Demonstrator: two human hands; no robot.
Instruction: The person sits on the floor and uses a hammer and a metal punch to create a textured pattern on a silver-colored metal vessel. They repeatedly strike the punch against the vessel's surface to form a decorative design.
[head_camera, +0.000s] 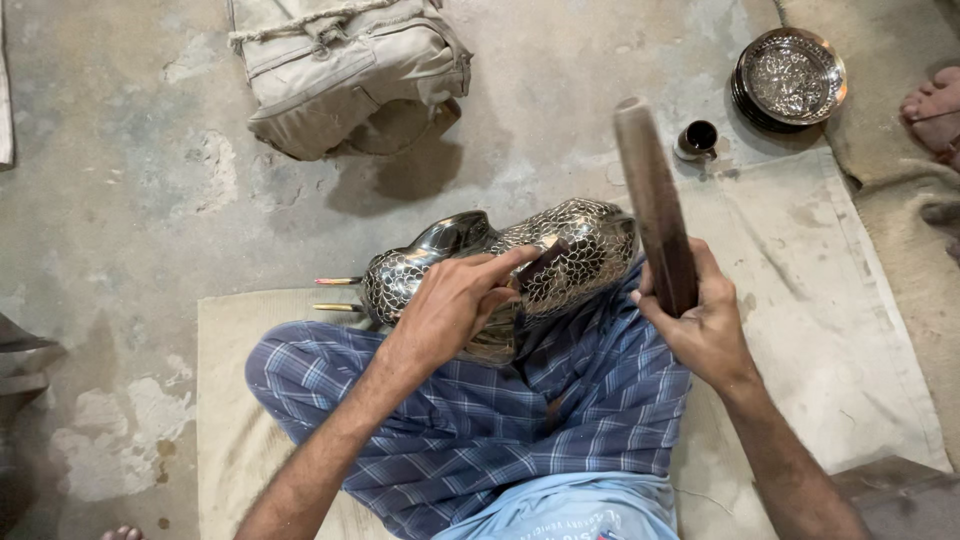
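A shiny engraved metal vessel (590, 245) with a dark scaled pattern lies on its side across my lap, on blue checked cloth. My left hand (455, 300) rests on it and pinches a small chisel (540, 260) against its surface. My right hand (695, 315) grips a dark wooden mallet (655, 200), raised upright just right of the vessel.
A beige canvas bag (345, 70) lies on the concrete floor ahead. Stacked engraved metal plates (790, 78) and a small dark cup (697, 140) sit far right. Thin tools (338, 295) lie left of the vessel. Another person's foot (935, 105) shows at the right edge. A cloth mat (800, 290) lies under me.
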